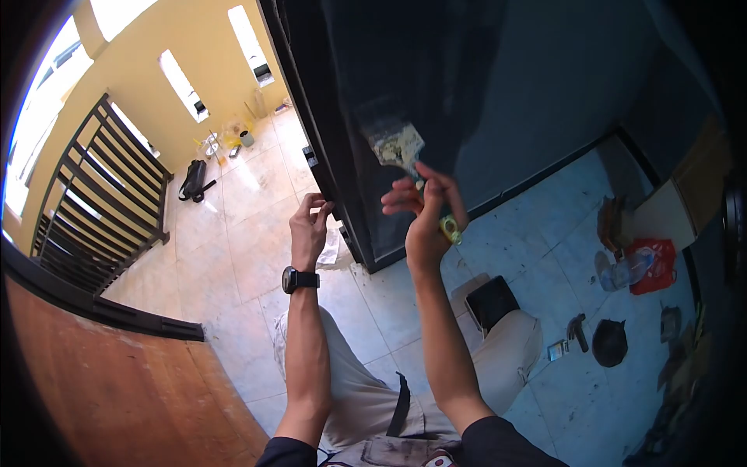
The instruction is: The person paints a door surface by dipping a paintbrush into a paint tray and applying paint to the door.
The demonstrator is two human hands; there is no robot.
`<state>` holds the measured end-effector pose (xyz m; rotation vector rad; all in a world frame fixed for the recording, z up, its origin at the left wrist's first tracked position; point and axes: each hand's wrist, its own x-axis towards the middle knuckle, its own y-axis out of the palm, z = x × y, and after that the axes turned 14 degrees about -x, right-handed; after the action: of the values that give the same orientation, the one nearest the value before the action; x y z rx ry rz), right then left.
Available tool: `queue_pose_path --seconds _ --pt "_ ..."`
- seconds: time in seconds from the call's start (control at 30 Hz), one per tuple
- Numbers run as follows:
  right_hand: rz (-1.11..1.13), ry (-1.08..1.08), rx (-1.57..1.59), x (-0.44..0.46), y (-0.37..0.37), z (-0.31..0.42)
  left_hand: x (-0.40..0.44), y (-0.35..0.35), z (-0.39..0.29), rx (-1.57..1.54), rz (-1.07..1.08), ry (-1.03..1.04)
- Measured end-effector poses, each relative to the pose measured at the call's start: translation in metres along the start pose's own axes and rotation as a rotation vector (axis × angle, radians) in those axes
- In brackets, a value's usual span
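One scraper [401, 150] with pale, smeared paste on its blade is clasped in the grip of the right hand [426, 229], before the dark door [482, 101]; the left hand [309, 222] is at the door's edge, its grip's closure impossible to tell

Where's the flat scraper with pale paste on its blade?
In the head view, the scraper is in the upper half, just right of centre, held in the right hand in front of the dark glossy panel.
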<state>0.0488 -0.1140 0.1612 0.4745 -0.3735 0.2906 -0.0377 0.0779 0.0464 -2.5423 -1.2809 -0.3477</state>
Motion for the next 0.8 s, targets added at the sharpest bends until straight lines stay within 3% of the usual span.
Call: queue_pose_path --seconds 0.17,0.4,0.8 --pt "-0.029 0.189 -0.074 -0.051 -0.036 -0.060 -0.001 0.000 0.000 -0.011 -0.003 -0.002" --pt "-0.114 0.416 -0.208 -0.051 -0.045 -0.034 -0.001 0.000 0.000 -0.009 -0.002 0.004" --pt "-0.037 0.025 -0.101 0.062 0.049 0.111 -0.001 0.001 -0.003 -0.068 -0.003 0.014"
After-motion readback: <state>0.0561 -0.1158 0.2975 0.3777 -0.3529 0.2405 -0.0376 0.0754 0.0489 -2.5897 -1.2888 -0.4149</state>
